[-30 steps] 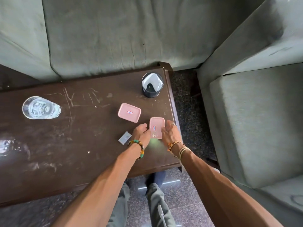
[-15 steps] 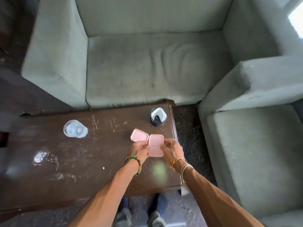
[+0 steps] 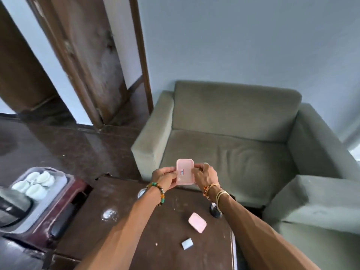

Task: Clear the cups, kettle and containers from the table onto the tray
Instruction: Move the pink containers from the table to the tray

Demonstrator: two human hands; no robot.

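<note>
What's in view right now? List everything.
held container: one, pink, in the air over the table's far edge
second container: one, pink, on the table by the right forearm
cups: four, pale green, on the tray
tray: one, grey, left of the table
dark vessel: one, blurred, at the tray's near end, perhaps the kettle
dark jar: one, on the table, partly behind the right forearm
small card: one, pale blue, table's near part
table: one, dark brown
armchairs: two, grey-green, beyond and right of the table
left hand: grips the held container's left side
right hand: grips its right side
</note>
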